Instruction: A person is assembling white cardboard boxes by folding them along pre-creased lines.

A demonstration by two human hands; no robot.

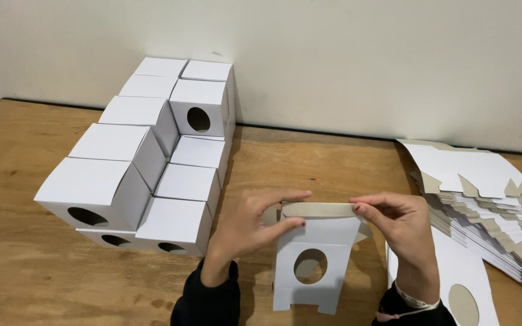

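Between my two hands stands a partly folded white cardboard box (312, 259) with an oval hole in its front, its grey inside showing at the top flap. My left hand (255, 226) pinches the top left corner of it, thumb and fingers around the flap. My right hand (397, 223) pinches the top right corner. The box's lower end rests near the wooden table (25, 259).
Several folded white boxes (146, 163) with oval holes are stacked in rows at the left, against the wall. A fanned pile of flat box blanks (490, 193) lies at the right. One flat blank with an oval hole (463, 290) lies under my right wrist.
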